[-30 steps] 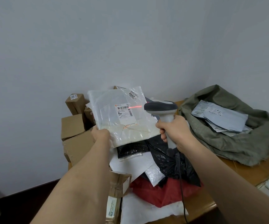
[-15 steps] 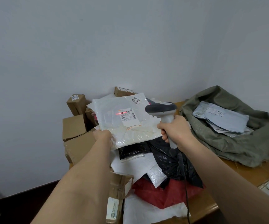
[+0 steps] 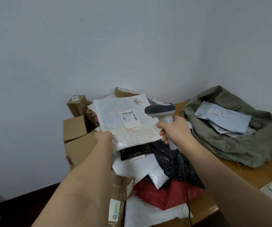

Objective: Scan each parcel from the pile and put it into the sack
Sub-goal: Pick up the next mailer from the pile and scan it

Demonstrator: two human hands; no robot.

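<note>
While left hand holds white parcel, sticker reads "2002", scanner beside.

A flat white plastic parcel, label up, held above the pile; the olive sack lies open, right.

On the table are one scanner, one green sack with at least three grey mailers in it, about six brown boxes, one clear labelled parcel, one red bag, and two hands.
</note>
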